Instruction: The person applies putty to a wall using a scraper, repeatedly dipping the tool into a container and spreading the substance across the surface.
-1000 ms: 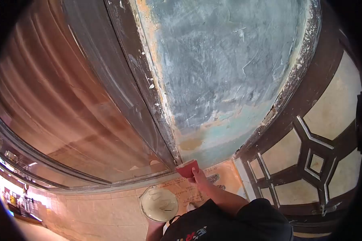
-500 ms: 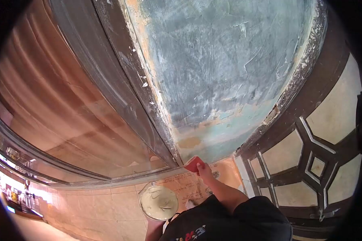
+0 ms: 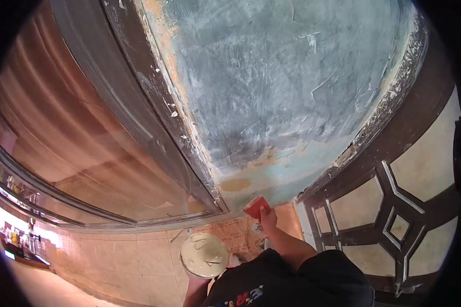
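My right hand [image 3: 268, 217] grips a flat red scraper [image 3: 256, 206] close to the bottom of the blue-green wall [image 3: 276, 102], just above the floor. A round container of cream-coloured paste [image 3: 204, 254] is held at my left side. Under its rim only part of my left hand [image 3: 197, 281] shows, and its fingers are hidden beneath the container. The wall bears patchy grey-blue plaster, with a tan spot [image 3: 234, 184] low on its left side.
A dark frame [image 3: 138, 102] with glass and brown curtain stands at left. At right is a dark panelled door [image 3: 363, 210] with pale panes. Brown sheeting [image 3: 230, 233] with print lies on the tiled floor [image 3: 138, 256] below the wall.
My right hand and the red scraper have shifted slightly right. The view has turned a little, so the frame and wall edge sit further left.
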Demonstrator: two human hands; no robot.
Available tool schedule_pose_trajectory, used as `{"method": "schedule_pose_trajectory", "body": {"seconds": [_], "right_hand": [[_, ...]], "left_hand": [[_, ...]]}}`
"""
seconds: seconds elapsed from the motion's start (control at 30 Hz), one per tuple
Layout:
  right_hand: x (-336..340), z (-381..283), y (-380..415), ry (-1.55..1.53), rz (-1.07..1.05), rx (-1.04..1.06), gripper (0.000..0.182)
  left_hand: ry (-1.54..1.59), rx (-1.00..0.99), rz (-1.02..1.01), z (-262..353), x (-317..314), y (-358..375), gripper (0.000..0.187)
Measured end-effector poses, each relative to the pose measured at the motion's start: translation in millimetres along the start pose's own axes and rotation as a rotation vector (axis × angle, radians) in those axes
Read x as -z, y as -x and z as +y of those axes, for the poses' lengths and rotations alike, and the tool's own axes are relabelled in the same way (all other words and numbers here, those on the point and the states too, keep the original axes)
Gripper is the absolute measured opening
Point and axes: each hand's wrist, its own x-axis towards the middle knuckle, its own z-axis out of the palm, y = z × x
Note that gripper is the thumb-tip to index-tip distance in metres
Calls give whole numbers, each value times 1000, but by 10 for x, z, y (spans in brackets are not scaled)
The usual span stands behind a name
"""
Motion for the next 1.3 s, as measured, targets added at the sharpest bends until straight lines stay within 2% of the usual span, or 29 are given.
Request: {"method": "schedule_pose_trajectory", "body": {"seconds": [0.03, 0.07, 0.13, 0.17, 0.23, 0.27, 0.33, 0.4, 0.47, 0.53, 0.63, 0.67, 0.7, 0.73, 0.8, 0.83, 0.9, 0.97, 1.03, 1.07, 1.1, 1.13, 1.2, 1.23, 1.3], "right_hand": [[129, -108, 124, -84, -103, -113, 38], [176, -143, 178, -81, -108, -113, 38], [235, -238, 243, 49, -252, -55, 34], [249, -371, 272, 51, -256, -52, 34], [165, -703, 281, -1, -408, 170, 32], [64, -775, 255, -1, -410, 169, 32], [-149, -920, 172, 48, -387, 460, 32], [-242, -1157, 105, 29, -359, 456, 33], [-213, -1286, 11, 11, -334, 451, 34], [-62, -1217, -200, 77, -159, 500, 37], [228, -593, -350, 151, -59, 467, 40], [337, -395, -352, 255, -23, 376, 40], [394, -372, -333, 356, 14, 284, 41], [413, -355, -318, 356, 12, 285, 41], [483, -458, -168, 266, -173, 320, 40], [443, -521, -136, 265, -169, 319, 40], [287, -742, -110, 202, -285, 417, 39], [196, -1151, -52, 128, -325, 429, 38], [183, -1405, -196, 54, -367, 443, 37], [214, -1476, -305, 117, -237, 495, 37], [261, -1485, -377, 179, -106, 545, 37], [335, -1427, -421, 176, -106, 543, 37], [497, -1140, -555, 242, -42, 444, 39], [576, -950, -570, 243, -43, 445, 39], [698, -577, -491, 367, -53, 339, 40]], "left_hand": [[60, 31, 31, 42, -55, -10, 69], [60, 32, 36, 30, -61, 2, 69], [-10, -6, 44, -62, -47, 51, 66], [151, 71, 81, -179, -8, 78, 63], [109, 43, 61, -238, -5, 60, 61], [66, 18, 37, -243, -12, 66, 60], [34, -18, 19, -199, -72, 44, 65], [163, 42, 25, -91, -181, 4, 70], [101, -19, 21, -36, -274, -15, 71], [161, -40, 10, -34, -304, -17, 68], [115, -5, -12, -27, -297, -8, 58], [93, 16, -26, -26, -298, 4, 54], [53, 84, -20, -1, -303, 9, 51], [53, 83, -18, -56, -275, 21, 51], [215, 74, -7, -134, -253, 30, 51], [37, 53, -12, -79, -281, 42, 53], [-22, 30, -47, -86, -293, 21, 58], [-127, -42, -52, -112, -319, -53, 75], [-108, -51, -67, 17, -420, -130, 75], [-88, -56, -75, 54, -466, -135, 74], [-24, -86, -59, 29, -500, -137, 83], [-27, -86, -61, 26, -521, -128, 83], [169, 12, -9, 60, -561, -136, 84], [-93, -113, -84, 73, -514, -137, 83], [-108, -53, -75, 39, -499, -117, 80]]}}
